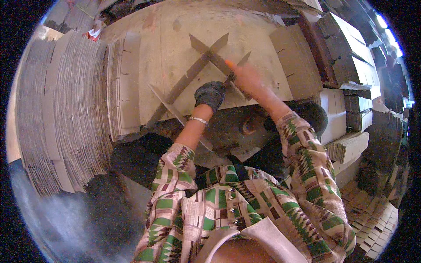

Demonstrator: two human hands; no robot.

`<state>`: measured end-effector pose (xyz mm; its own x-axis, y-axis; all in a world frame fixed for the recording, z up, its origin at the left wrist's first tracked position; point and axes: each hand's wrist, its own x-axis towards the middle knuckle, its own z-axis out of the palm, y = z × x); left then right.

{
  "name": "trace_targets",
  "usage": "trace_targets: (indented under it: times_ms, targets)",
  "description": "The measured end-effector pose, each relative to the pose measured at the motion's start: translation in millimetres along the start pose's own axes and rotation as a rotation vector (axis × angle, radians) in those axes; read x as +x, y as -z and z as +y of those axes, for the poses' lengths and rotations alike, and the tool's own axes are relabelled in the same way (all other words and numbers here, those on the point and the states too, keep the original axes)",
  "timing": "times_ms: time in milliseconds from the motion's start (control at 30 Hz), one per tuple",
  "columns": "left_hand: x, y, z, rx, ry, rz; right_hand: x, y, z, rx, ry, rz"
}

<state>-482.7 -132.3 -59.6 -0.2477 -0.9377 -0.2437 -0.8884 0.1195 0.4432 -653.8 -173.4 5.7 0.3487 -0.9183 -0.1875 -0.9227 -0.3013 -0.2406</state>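
Observation:
Slotted cardboard strips (188,75) stand on edge on a board in front of me, crossing one another in an X-like lattice. My left hand (210,95), in a dark glove, is closed on the near part of the lattice. Bare and blurred by motion, my right hand (251,82) pinches a cardboard strip just right of the glove, its thumb or fingertip showing orange. Another strip's tip (246,58) sticks out beyond the right hand. A long strip (169,105) slants past my left wrist toward my lap. The gloved fingertips are partly hidden.
Tall stacks of flat cardboard (72,105) line the left side. A slotted cardboard stack (298,59) lies at the board's right end, with more cardboard bundles (348,48) beyond it. The pale work board (171,39) spreads under the strips. Small cardboard pieces (372,228) lie low at right.

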Motion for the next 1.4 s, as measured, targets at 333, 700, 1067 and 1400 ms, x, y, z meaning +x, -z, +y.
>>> trace_targets:
  times_ms: [333, 700, 1067, 1400]
  targets:
    - [-44, -1, -40, -0.093, -0.083, 0.263, -43, 26, 110, -0.126, -0.378, 0.436]
    - [-98, 0, -72, 0.304, -0.237, 0.346, -61, 81, 201, 0.064, -0.678, 0.587]
    - [-60, -3, -49, 0.294, -0.113, 0.172, -69, -31, -33, 0.334, 0.217, 0.348]
    - [-52, -9, -50, 0.253, -0.135, 0.236, -50, -60, -34, 0.119, 0.209, 0.127]
